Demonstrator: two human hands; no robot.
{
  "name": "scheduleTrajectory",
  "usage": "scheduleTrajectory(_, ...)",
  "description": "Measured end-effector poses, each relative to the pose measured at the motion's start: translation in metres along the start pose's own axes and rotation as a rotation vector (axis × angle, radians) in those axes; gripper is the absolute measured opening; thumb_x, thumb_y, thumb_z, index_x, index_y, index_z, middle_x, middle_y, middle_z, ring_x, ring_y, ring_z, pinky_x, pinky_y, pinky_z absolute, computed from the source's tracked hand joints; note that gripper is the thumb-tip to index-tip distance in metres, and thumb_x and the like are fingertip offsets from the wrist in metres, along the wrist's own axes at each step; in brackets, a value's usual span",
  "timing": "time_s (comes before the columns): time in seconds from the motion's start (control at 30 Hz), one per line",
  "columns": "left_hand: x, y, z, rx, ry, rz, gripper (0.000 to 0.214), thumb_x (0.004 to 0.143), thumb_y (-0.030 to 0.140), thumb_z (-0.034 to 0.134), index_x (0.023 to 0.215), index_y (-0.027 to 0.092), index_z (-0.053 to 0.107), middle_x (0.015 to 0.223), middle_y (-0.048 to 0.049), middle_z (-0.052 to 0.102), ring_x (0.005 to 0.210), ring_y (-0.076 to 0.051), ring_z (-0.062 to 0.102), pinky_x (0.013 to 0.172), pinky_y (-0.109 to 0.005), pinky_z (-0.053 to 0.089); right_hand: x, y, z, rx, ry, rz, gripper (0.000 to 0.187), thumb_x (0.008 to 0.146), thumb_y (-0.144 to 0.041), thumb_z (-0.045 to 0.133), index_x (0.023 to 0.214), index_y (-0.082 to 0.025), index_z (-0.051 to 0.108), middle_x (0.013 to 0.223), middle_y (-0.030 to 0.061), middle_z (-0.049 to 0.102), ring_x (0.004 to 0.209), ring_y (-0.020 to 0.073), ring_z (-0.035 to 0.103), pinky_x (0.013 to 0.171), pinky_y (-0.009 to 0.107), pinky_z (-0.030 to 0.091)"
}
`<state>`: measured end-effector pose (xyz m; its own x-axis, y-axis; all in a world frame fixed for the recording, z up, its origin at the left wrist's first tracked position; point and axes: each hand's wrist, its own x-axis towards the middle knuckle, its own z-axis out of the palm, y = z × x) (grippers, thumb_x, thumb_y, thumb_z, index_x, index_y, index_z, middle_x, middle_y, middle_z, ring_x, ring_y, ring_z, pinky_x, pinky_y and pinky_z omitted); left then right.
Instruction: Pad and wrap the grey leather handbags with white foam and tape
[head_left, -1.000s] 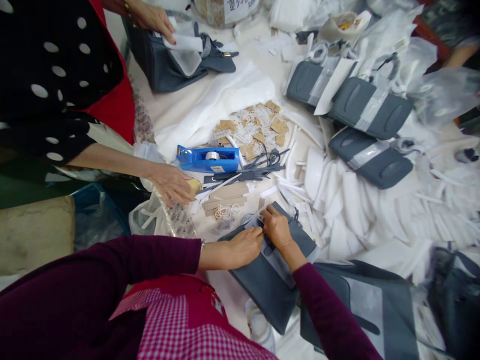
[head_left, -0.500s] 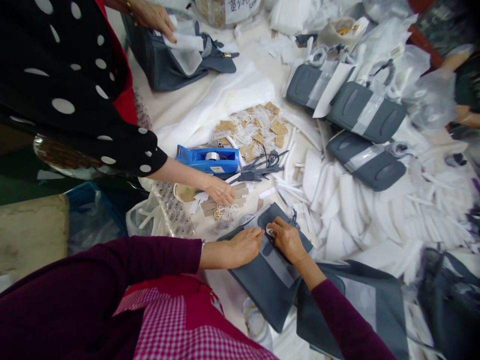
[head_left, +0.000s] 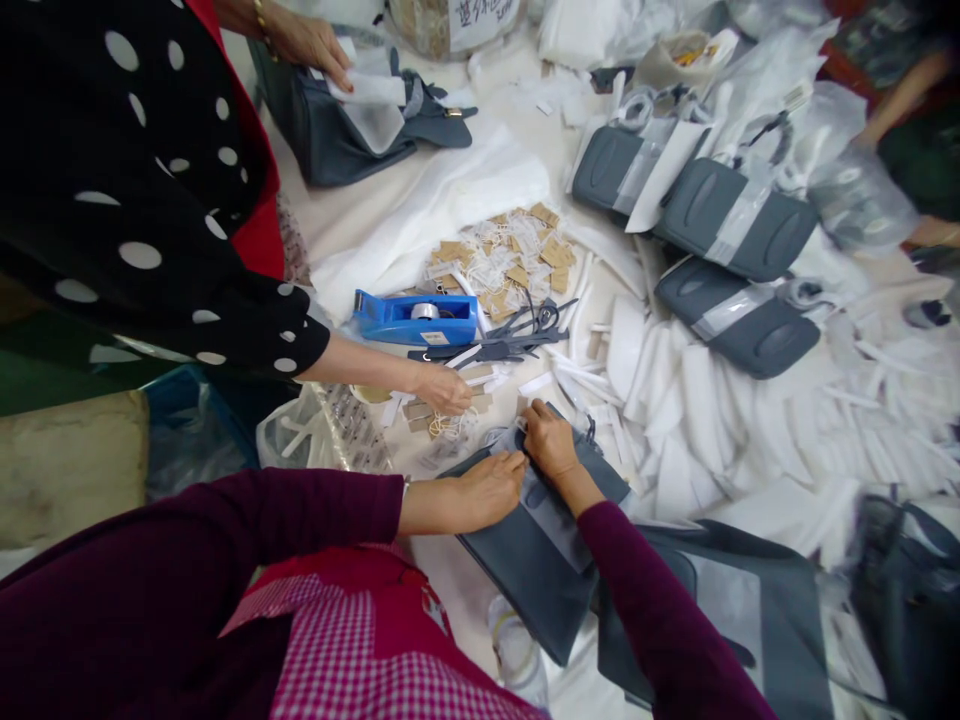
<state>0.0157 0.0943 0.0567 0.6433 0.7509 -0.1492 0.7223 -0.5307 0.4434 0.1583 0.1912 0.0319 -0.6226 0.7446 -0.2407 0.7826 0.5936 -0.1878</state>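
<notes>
A dark grey handbag [head_left: 529, 580] lies flat in front of me, with a translucent sheet [head_left: 559, 530] over its middle. My left hand [head_left: 487, 492] rests on the bag's left part, its fingertips pinched together near the top. Close by on the right, my right hand [head_left: 551, 440] is closed at the bag's upper edge, by the strap end. What either hand pinches is hidden by the fingers. Beyond the bag, a co-worker's hand [head_left: 444, 388] touches flat brown card pieces [head_left: 420, 410] and white cords [head_left: 450, 425].
A blue tape dispenser [head_left: 416, 318] stands beside dark straps [head_left: 517, 345] and a heap of brown tags [head_left: 499, 260]. Several wrapped grey bags [head_left: 739, 215] lie at the upper right, above white padding strips [head_left: 697, 410]. Another grey bag [head_left: 780, 620] lies at my right.
My right hand has moved up and slightly left along the bag to its upper edge. My left hand has stayed about where it was. The co-worker's lower hand has shifted slightly right.
</notes>
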Motion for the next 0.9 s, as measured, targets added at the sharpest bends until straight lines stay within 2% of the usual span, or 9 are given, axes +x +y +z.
scheduleTrajectory(0.17, 0.002, 0.003, -0.008, -0.047, -0.060, -0.027, 0.025, 0.090, 0.006, 0.040, 0.102, 0.011, 0.061, 0.110, -0.0120, 0.065, 0.115, -0.023, 0.051, 0.098, -0.037, 0.041, -0.001, -0.004, 0.007, 0.069, 0.042, -0.039, 0.023, 0.084, -0.006, 0.045, 0.090, -0.017, 0.064, 0.090, 0.0060, 0.059, 0.083, 0.0168, 0.055, 0.066, 0.026, 0.037)
scheduleTrajectory(0.27, 0.000, 0.003, -0.015, -0.073, -0.098, -0.048, 0.033, 0.091, 0.006, 0.035, 0.113, 0.010, 0.059, 0.121, -0.0132, 0.062, 0.121, -0.021, 0.048, 0.101, -0.035, 0.039, 0.008, 0.012, 0.002, 0.061, 0.107, 0.081, 0.022, 0.084, -0.007, 0.044, 0.089, -0.016, 0.064, 0.091, 0.0074, 0.059, 0.080, 0.0178, 0.055, 0.064, 0.027, 0.036)
scheduleTrajectory(0.33, -0.001, 0.002, -0.018, -0.071, -0.127, -0.048, 0.038, 0.091, 0.006, 0.032, 0.122, 0.008, 0.053, 0.132, -0.0145, 0.056, 0.126, -0.020, 0.046, 0.103, -0.034, 0.036, 0.015, 0.025, -0.004, 0.104, 0.205, 0.187, 0.025, 0.086, -0.009, 0.042, 0.096, -0.014, 0.064, 0.093, 0.0082, 0.059, 0.080, 0.0181, 0.055, 0.066, 0.027, 0.038)
scheduleTrajectory(0.43, -0.002, 0.001, -0.015, -0.066, -0.149, -0.050, 0.043, 0.091, 0.006, 0.029, 0.130, 0.007, 0.047, 0.138, -0.0153, 0.050, 0.129, -0.020, 0.044, 0.105, -0.034, 0.035, 0.013, 0.033, -0.009, 0.284, 0.290, 0.175, 0.025, 0.087, -0.010, 0.043, 0.099, -0.015, 0.064, 0.090, 0.0051, 0.058, 0.082, 0.0160, 0.056, 0.073, 0.025, 0.040)
scheduleTrajectory(0.5, 0.000, 0.001, -0.009, -0.069, -0.139, -0.069, 0.044, 0.091, 0.006, 0.027, 0.131, 0.009, 0.045, 0.137, -0.0146, 0.051, 0.130, -0.019, 0.043, 0.106, -0.035, 0.034, 0.002, 0.028, -0.009, 0.344, 0.209, 0.074, 0.024, 0.085, -0.009, 0.045, 0.096, -0.017, 0.065, 0.089, 0.0033, 0.058, 0.079, 0.0143, 0.056, 0.072, 0.023, 0.040)
scheduleTrajectory(0.6, 0.004, 0.001, 0.001, -0.057, -0.127, -0.090, 0.043, 0.092, 0.005, 0.024, 0.128, 0.010, 0.046, 0.132, -0.0134, 0.055, 0.128, -0.019, 0.044, 0.107, -0.037, 0.034, -0.021, 0.017, -0.007, 0.282, 0.046, -0.034, 0.027, 0.085, -0.006, 0.044, 0.093, -0.018, 0.066, 0.089, 0.0033, 0.058, 0.075, 0.0133, 0.055, 0.067, 0.022, 0.038)
scheduleTrajectory(0.73, 0.007, 0.000, 0.001, -0.003, -0.151, -0.023, 0.040, 0.092, 0.006, 0.026, 0.123, 0.007, 0.051, 0.129, -0.0142, 0.056, 0.121, -0.021, 0.048, 0.101, -0.036, 0.039, -0.047, 0.018, -0.010, 0.211, -0.083, -0.143, 0.026, 0.084, -0.004, 0.044, 0.088, -0.019, 0.065, 0.085, 0.0019, 0.056, 0.075, 0.0125, 0.055, 0.065, 0.022, 0.035)
scheduleTrajectory(0.8, 0.007, -0.001, -0.001, 0.007, -0.139, 0.000, 0.037, 0.092, 0.007, 0.029, 0.120, 0.008, 0.054, 0.130, -0.0143, 0.055, 0.120, -0.023, 0.048, 0.099, -0.036, 0.039, -0.050, 0.018, -0.011, 0.156, -0.085, -0.124, 0.023, 0.084, -0.006, 0.045, 0.086, -0.019, 0.064, 0.084, 0.0017, 0.056, 0.074, 0.0128, 0.055, 0.064, 0.023, 0.034)
scheduleTrajectory(0.9, 0.006, -0.002, 0.000, -0.018, -0.119, -0.011, 0.034, 0.092, 0.008, 0.032, 0.117, 0.009, 0.056, 0.124, -0.0143, 0.059, 0.119, -0.023, 0.048, 0.100, -0.036, 0.038, -0.046, 0.011, -0.009, 0.076, 0.004, 0.021, 0.020, 0.085, -0.008, 0.045, 0.087, -0.018, 0.063, 0.088, 0.0038, 0.058, 0.077, 0.0142, 0.056, 0.064, 0.024, 0.033)
